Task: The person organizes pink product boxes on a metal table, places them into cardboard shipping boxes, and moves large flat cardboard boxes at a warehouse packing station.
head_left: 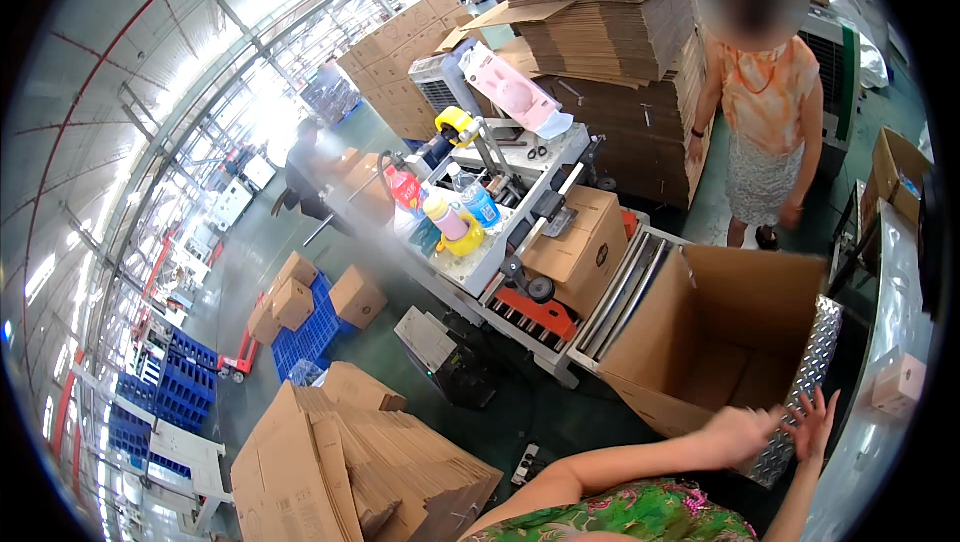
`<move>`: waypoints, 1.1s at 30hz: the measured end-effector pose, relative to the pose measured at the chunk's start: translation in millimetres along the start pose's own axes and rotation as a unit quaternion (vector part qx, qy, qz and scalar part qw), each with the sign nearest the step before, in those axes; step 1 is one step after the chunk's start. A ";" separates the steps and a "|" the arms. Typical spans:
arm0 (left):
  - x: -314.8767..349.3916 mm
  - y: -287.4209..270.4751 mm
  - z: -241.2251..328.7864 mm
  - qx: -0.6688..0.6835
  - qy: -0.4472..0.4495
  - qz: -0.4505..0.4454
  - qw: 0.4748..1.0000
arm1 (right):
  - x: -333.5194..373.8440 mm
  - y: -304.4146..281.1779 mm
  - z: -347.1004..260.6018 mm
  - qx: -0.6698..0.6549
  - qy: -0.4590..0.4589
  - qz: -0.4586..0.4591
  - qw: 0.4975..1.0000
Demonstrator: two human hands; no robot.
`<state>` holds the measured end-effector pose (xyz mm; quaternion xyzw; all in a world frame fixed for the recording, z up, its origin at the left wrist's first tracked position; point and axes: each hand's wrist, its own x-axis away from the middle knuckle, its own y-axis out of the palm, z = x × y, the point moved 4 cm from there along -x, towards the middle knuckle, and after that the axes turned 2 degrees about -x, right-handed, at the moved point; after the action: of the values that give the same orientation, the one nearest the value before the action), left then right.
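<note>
Both hands meet at the near edge of a large open cardboard box, which lies on its side on the roller conveyor, its mouth facing the person. Left hand is loosely curled against the box's lower flap; what it grips cannot be told. Right hand has fingers spread, touching a silvery embossed sheet beside the box.

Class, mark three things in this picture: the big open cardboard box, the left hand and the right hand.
open cardboard box (745,287), head view, on its inner back wall.
left hand (738,434), head view, on the back of the hand.
right hand (815,424), head view, on the palm below the spread fingers.
</note>
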<state>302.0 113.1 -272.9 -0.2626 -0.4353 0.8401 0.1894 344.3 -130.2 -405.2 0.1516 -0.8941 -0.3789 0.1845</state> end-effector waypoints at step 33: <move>93.5 48.7 -373.6 -0.262 -0.313 -0.027 0.913 | 66.2 -75.3 34.8 0.758 0.135 0.514 0.377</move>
<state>450.2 373.6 -519.8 -0.0149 -0.6839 0.7293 -0.0093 280.0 -186.0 -468.7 -0.2115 -0.6778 0.6502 0.2702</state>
